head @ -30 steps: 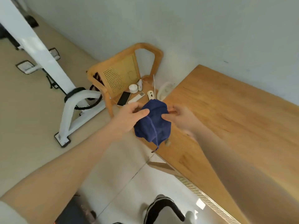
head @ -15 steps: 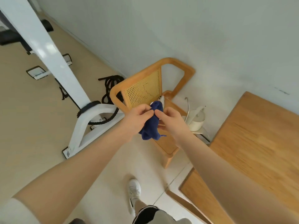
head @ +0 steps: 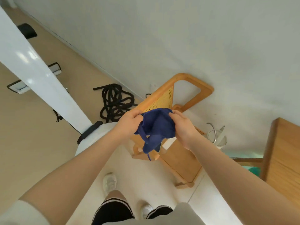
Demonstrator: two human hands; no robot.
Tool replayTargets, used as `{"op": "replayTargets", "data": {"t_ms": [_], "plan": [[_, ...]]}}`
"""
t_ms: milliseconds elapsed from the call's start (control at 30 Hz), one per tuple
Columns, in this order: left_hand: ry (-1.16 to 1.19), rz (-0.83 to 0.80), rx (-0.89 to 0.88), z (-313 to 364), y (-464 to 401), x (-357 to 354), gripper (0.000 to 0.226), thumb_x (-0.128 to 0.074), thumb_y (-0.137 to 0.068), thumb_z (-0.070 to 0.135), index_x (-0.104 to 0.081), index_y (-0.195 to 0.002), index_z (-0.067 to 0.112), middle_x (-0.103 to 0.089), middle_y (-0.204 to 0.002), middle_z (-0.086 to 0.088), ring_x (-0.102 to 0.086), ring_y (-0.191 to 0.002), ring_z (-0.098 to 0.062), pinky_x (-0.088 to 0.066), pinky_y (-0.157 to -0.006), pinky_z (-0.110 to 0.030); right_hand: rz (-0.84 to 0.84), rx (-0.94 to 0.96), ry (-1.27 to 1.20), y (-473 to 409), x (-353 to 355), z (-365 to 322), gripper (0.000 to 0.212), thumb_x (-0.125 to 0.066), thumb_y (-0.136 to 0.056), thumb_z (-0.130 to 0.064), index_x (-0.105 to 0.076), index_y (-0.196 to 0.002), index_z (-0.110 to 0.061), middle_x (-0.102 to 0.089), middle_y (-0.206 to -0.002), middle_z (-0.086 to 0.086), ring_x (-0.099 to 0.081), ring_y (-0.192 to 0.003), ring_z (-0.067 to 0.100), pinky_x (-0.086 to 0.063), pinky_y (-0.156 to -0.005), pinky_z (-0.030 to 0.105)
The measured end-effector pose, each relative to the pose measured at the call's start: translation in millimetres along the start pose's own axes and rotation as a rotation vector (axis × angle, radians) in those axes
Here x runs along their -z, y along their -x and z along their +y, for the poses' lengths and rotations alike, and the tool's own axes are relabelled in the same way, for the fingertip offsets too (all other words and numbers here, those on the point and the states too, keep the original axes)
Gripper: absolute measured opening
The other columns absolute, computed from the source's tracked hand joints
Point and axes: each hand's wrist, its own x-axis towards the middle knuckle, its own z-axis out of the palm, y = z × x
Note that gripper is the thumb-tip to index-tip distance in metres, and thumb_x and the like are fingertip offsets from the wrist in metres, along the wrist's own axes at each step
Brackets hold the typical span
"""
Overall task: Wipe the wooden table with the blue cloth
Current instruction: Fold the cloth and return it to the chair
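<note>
head: blue cloth [head: 156, 127] gripped between both hands.

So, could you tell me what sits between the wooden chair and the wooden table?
In the head view, a white electric kettle stands between the wooden chair and the wooden table, close to the wall.
</note>
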Motion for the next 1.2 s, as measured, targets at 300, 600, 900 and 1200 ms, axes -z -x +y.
{"op": "replayTargets", "data": {"t_ms": [300, 600, 900, 1200], "plan": [[-0.289, -0.240, -0.110, -15, -162, 79, 0.021, -0.036, -0.098, 0.023, -0.053, -0.088, 0.016, -0.055, -0.080, -0.002, -0.053, -0.079, -0.018, -0.039, -0.066, -0.028, -0.055, 0.053, 0.261, -118, -17, -28, 0.028, -0.070, -0.078, -0.019, -0.057, -0.099, -0.032, -0.063, -0.107, 0.004, -0.062, -0.100, 0.023, -0.053, -0.085, 0.041], [-0.407, -0.452, -0.046, -44, -333, 63, 0.027, -0.059, -0.088, 0.031, -0.053, -0.107, 0.013, -0.060, -0.099, -0.001, -0.056, -0.090, -0.017, -0.043, -0.068, -0.027, 0.355, -0.235, 0.458, -261, -30, -7, 0.019, -0.062, -0.084, -0.023, -0.056, -0.098, -0.012, -0.061, -0.089, 0.007, -0.056, -0.085, 0.026, -0.047, -0.075, 0.037], [0.002, -0.611, 0.183, -101, -349, -4, 0.042, -0.040, -0.099, 0.028, -0.032, -0.139, 0.019, -0.053, -0.128, -0.004, -0.058, -0.094, -0.007, -0.048, -0.074, -0.019, 0.541, -0.316, 0.048, -303, -66, 60, 0.032, -0.037, -0.098, -0.019, -0.046, -0.127, -0.010, -0.058, -0.118, 0.011, -0.055, -0.107, 0.030, -0.046, -0.083, 0.036], [-0.420, -0.560, 0.089, -74, -348, -3, 0.036, -0.043, -0.097, 0.016, -0.043, -0.131, 0.006, -0.053, -0.129, -0.016, -0.052, -0.116, -0.032, -0.043, -0.097, -0.042, 0.512, -0.287, -0.035, -251, -75, 46, 0.029, -0.031, -0.099, -0.031, -0.044, -0.121, -0.016, -0.051, -0.110, -0.001, -0.041, -0.102, 0.017, -0.034, -0.078, 0.022]]}}
